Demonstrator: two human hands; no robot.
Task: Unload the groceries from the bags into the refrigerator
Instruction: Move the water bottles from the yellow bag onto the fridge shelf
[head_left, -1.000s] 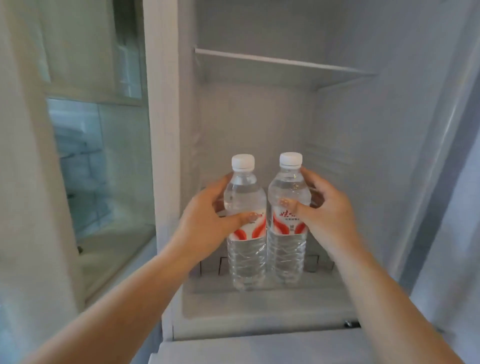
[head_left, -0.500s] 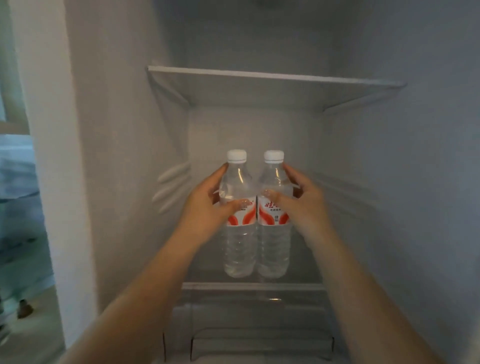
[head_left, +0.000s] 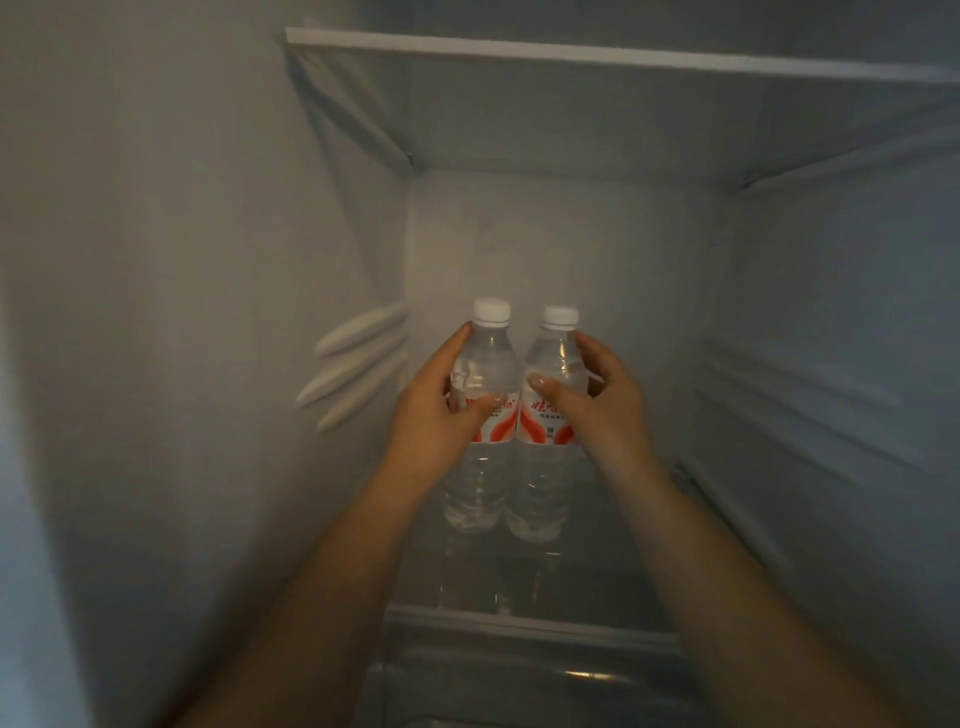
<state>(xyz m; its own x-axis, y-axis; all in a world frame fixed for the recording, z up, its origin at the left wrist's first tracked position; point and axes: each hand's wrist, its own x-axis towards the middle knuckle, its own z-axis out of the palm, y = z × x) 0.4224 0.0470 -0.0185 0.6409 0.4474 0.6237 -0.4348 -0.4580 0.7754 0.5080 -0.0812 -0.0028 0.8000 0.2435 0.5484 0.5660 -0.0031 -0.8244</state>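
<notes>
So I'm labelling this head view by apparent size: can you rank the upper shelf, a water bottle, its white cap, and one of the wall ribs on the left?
1. Upper shelf, largest.
2. Left water bottle; the right water bottle looks alike.
3. Wall rib.
4. White cap, smallest.

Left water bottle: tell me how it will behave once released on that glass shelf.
The left water bottle, gripped by the left hand, looks full, so probably heavy. Tall and narrow, it may tip if nudged. The glass shelf looks smooth, so it could slide.
</notes>
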